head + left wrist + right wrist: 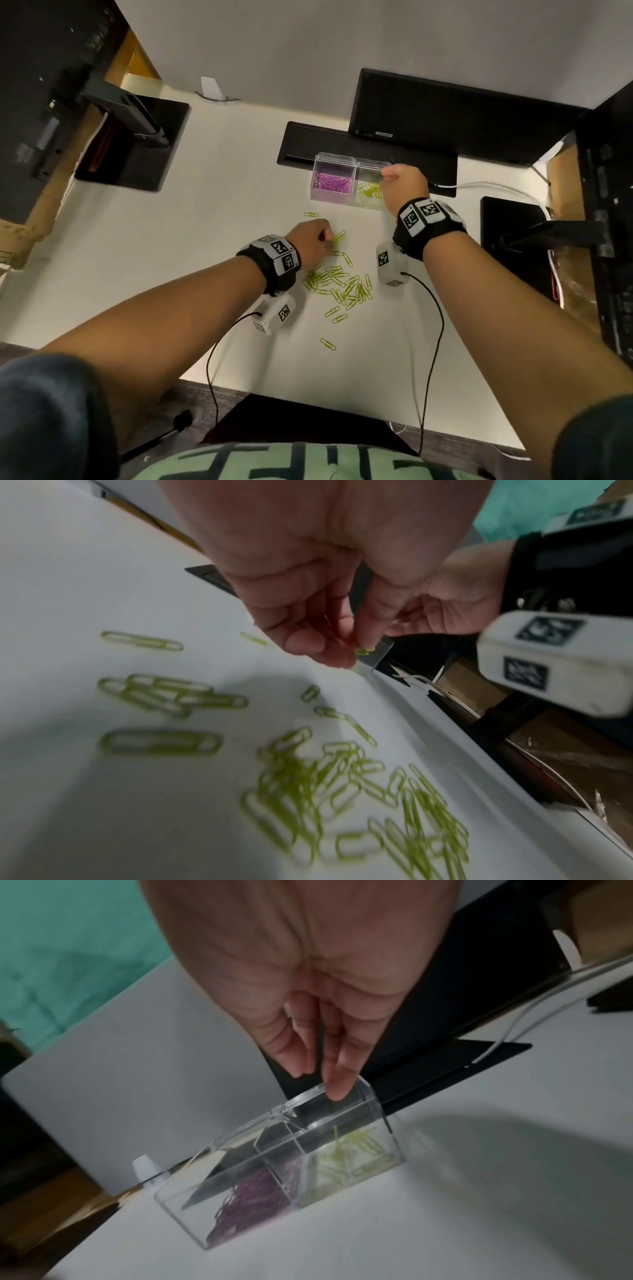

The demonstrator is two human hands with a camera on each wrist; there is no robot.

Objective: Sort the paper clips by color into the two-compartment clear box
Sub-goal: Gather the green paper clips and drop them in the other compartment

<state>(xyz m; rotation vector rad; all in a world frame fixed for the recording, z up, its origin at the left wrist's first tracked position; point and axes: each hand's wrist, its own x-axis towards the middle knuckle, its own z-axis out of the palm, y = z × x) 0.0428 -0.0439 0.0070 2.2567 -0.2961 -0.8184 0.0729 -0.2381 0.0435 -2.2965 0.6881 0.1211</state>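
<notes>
left hand pinching one green clip, right hand fingers straight, touching box lid

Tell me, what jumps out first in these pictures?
A scatter of lime-green paper clips lies on the white desk between the two hands. Behind it stands a clear plastic two-compartment box, with purple paper clips in its left compartment and a few green ones in the right. The left hand pinches one green clip, while the right hand touches the box's raised lid.
</notes>
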